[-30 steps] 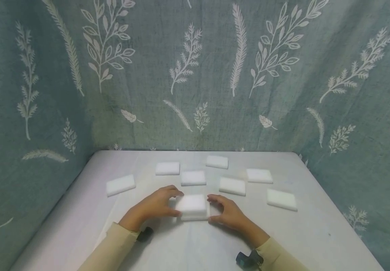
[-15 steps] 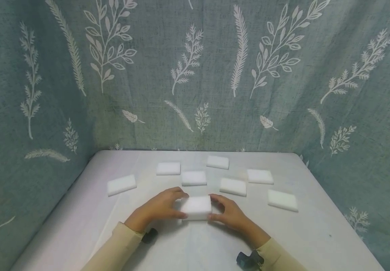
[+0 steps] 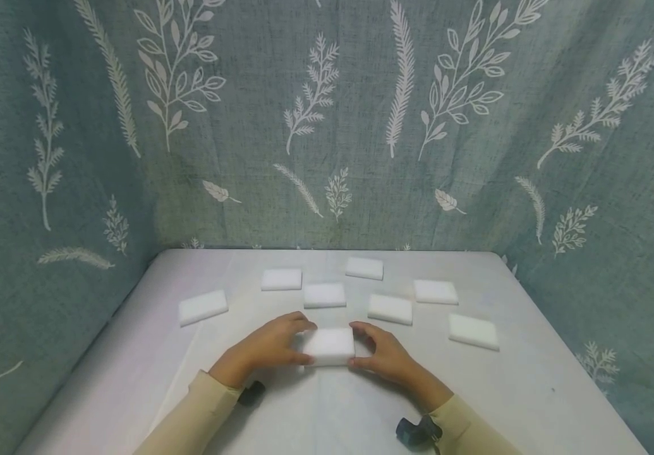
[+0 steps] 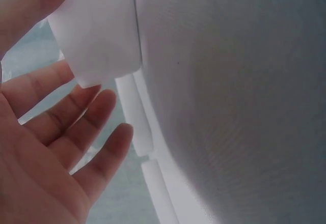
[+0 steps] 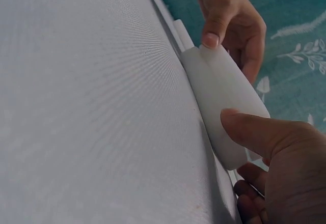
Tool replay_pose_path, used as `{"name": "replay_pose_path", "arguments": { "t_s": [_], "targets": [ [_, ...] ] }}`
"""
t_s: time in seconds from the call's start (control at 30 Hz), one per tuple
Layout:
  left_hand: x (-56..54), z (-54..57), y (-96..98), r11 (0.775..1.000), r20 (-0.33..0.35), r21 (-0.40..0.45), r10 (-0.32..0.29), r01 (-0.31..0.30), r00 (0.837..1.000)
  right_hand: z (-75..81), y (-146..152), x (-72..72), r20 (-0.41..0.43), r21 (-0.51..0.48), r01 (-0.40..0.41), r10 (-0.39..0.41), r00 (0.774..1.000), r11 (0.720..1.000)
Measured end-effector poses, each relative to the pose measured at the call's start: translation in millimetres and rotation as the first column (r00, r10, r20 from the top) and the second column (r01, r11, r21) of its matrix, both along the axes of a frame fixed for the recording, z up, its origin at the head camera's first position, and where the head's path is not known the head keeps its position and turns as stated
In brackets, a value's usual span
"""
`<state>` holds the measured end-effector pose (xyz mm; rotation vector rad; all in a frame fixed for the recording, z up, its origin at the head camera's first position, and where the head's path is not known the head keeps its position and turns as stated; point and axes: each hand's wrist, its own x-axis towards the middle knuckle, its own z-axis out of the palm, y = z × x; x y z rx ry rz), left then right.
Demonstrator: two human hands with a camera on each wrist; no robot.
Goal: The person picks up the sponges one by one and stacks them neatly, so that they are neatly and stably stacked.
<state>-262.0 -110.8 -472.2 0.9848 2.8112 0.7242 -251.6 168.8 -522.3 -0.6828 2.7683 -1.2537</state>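
A stack of white sponge blocks (image 3: pixel 329 346), like melamine sponges, lies at the middle of the table between both hands. My left hand (image 3: pixel 275 344) grips its left end, thumb on the near side and fingers at the far side. At the right end my right hand (image 3: pixel 386 359) pinches the stack with thumb near and fingers beyond. In the right wrist view the sponge's long near face (image 5: pixel 221 96) shows with a thumb pressed at either end. Left wrist view: the sponge's end (image 4: pixel 97 30) sits by the thumb, and the lower fingers (image 4: pixel 104 155) are spread.
Several more white sponges lie flat about the table, including one at the left (image 3: pixel 203 308), one just behind the stack (image 3: pixel 325 295) and one at the right (image 3: pixel 473 332). A leaf-patterned green curtain (image 3: pixel 270 208) hangs along the white table's (image 3: pixel 508 404) back and sides.
My left hand has moved right, and the upper sponge has slid right over the lower one, so their edges now look nearly lined up. My right hand stays at the right end.
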Motion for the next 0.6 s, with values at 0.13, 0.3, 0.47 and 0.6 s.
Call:
{"name": "replay_pose_path", "arguments": {
  "t_s": [0.13,0.3,0.47,0.6],
  "targets": [
    [-0.1,0.7,-0.5,1.0,-0.01,-0.004,-0.003,0.003,1.0,1.8,-0.2,0.4,-0.004,0.014,-0.003,0.003,1.0,1.0],
    [0.3,0.0,-1.3,1.0,0.02,-0.022,0.001,0.0,1.0,2.7,-0.4,1.1,0.004,0.018,0.003,-0.003,1.0,1.0],
    [0.6,-1.7,-1.5,0.999,0.035,-0.052,0.017,-0.015,0.999,2.4,-0.6,1.7,0.012,0.019,0.006,-0.006,1.0,1.0],
    [0.1,-4.1,-1.4,0.998,0.03,-0.057,0.017,-0.016,0.999,2.5,-0.4,2.1,0.011,0.016,0.008,-0.008,1.0,1.0]
  ]
}}
